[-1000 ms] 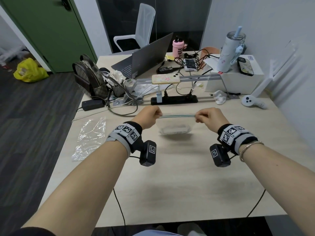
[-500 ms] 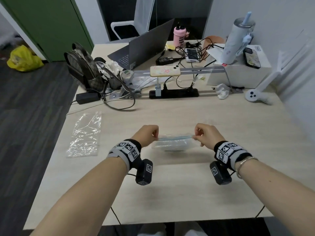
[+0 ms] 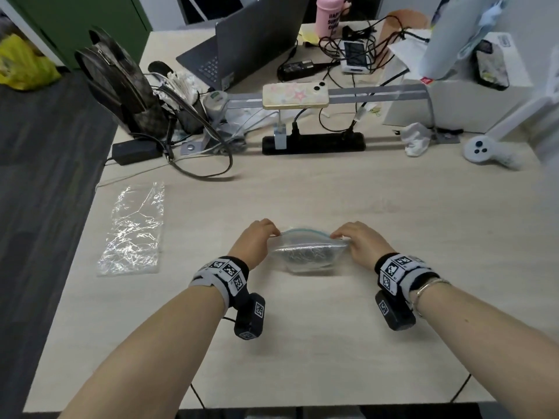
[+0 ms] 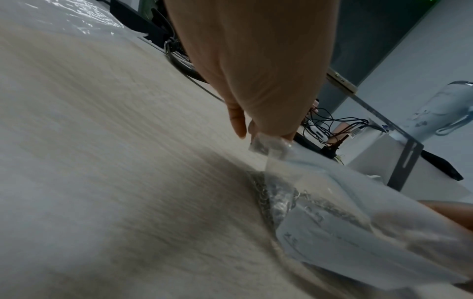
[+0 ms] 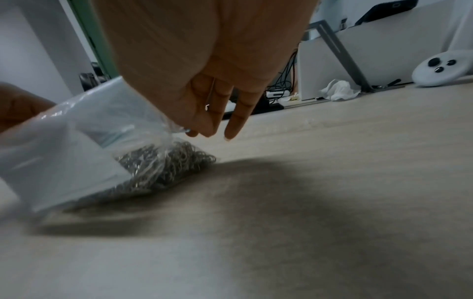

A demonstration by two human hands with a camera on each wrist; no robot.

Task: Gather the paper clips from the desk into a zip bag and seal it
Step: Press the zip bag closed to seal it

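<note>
- Zip bag (image 3: 308,252): lower than a second ago, when it hung in the air between the hands; its bottom now rests on the tabletop (image 3: 332,343), and its top edge bows upward instead of being stretched straight.
- Paper clips (image 5: 163,163): a grey heap inside the bag, at its bottom.
- Left hand (image 3: 257,240): fingers curled, pinching the bag's left top corner.
- Right hand (image 3: 360,241): thumb and forefinger pinch the right top corner; the other fingers (image 5: 235,121) point down, free of the bag.
- Camera view: the head has tipped down since earlier; chair and far wall are out of view.
- Hard to make out: whether the zip strip is fully pressed shut; print on the bag is blurred in the left wrist view.
- Cut off: laptop (image 3: 257,34) lid and pink bottle (image 3: 328,13) at the top edge.
- Writing: the bottle's lettering is only partly legible.
- Flat clear plastic sleeve (image 3: 133,231): lies well left of the hands.
</note>
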